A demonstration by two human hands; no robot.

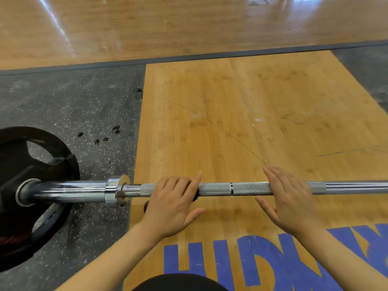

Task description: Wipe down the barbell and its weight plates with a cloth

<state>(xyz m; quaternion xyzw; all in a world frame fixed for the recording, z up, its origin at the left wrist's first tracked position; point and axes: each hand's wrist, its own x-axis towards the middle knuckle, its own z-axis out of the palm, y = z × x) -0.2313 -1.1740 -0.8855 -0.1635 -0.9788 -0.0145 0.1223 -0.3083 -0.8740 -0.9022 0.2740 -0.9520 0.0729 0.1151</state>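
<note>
A steel barbell (pixel 247 189) lies left to right across the wooden platform. Its chrome sleeve (pixel 69 192) carries a black weight plate (pixel 31 156) at the far left, standing on rubber flooring. My left hand (pixel 172 204) lies over the knurled shaft just right of the collar. It presses a black cloth (pixel 193 193) against the bar, and only small dark edges of the cloth show under the fingers and near the wrist. My right hand (pixel 291 198) rests flat across the shaft further right, fingers straight, holding nothing.
Grey speckled rubber flooring (pixel 69 106) with several dark wet spots (pixel 105 135) lies at the left. The wooden platform (pixel 241 114) has large blue letters (pixel 262 261) near me. A dark strip (pixel 189 56) borders the glossy wood floor beyond. My dark-clothed knee (pixel 178 283) shows at the bottom.
</note>
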